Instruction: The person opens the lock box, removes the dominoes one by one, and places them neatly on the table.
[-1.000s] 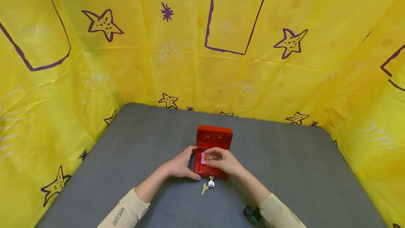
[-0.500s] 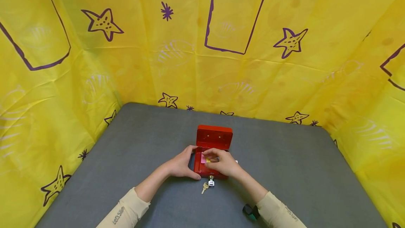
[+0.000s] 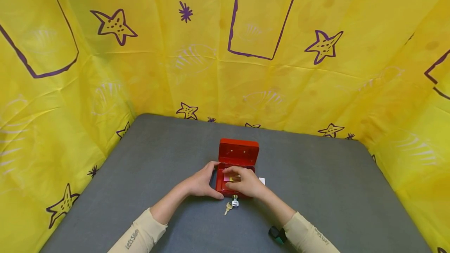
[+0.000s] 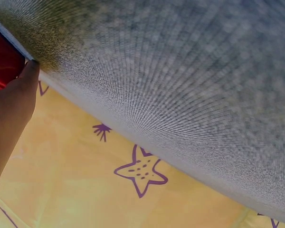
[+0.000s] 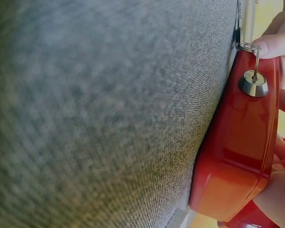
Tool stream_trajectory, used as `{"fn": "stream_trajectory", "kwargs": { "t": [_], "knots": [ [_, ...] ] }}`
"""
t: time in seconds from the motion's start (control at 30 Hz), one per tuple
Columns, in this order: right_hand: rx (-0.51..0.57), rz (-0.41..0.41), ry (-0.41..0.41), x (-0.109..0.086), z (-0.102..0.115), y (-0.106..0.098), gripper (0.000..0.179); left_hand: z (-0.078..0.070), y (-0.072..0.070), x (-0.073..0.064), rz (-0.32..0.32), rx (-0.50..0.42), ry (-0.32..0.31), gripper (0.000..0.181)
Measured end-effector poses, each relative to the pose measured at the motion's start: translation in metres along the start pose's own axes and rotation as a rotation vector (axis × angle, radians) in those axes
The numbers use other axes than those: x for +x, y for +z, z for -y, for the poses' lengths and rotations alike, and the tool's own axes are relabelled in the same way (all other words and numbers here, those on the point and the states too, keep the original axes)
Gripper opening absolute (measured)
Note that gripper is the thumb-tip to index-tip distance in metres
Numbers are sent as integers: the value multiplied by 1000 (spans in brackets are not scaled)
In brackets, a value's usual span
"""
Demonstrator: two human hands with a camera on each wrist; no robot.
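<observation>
A small red cash box [image 3: 221, 191] stands with its lid [image 3: 239, 152] raised at the back. My left hand [image 3: 202, 181] grips its left side, thumb at the front corner and fingers at the back corner. My right hand [image 3: 246, 180] hovers in over the box's interior, fingers bent and thumb apart from them. Between thumb and fingers show a pink paper slip [image 3: 227, 178] and a bit of yellow [image 3: 231, 179] inside the box. A key sits in the front lock [image 5: 254, 84]; a second key [image 3: 228, 208] hangs from it onto the table.
A small white piece [image 3: 262, 180] lies just right of the box, partly behind my right wrist. Near my right sleeve is a dark and green object [image 3: 277, 234]. Yellow printed cloth [image 3: 211, 77] walls in the grey table [image 3: 168, 147] at the back and sides.
My right hand has shifted slightly left and lower over the box, its thumb and fingers spreading apart. The white piece on the right has come into sight. My left hand stays put.
</observation>
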State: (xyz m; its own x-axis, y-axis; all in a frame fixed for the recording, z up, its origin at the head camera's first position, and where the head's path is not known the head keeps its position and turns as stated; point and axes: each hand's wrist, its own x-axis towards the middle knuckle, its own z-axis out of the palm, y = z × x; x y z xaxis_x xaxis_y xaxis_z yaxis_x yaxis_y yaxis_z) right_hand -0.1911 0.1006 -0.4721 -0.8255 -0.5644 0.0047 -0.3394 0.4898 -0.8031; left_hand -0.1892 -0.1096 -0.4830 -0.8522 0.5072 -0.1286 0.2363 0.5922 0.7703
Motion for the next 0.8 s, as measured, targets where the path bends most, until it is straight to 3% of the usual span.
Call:
{"fn": "stream_trajectory", "kwargs": {
  "t": [0.37, 0.43, 0.8],
  "knots": [
    [26, 42, 29, -2, 2, -1, 37, 1, 1, 1, -7, 5, 8, 95],
    [46, 47, 29, -4, 11, -1, 35, 1, 1, 1, -8, 7, 8, 95],
    [86, 60, -20, -2, 4, 4, 32, 1, 1, 1, -9, 7, 19, 94]
  ]
}}
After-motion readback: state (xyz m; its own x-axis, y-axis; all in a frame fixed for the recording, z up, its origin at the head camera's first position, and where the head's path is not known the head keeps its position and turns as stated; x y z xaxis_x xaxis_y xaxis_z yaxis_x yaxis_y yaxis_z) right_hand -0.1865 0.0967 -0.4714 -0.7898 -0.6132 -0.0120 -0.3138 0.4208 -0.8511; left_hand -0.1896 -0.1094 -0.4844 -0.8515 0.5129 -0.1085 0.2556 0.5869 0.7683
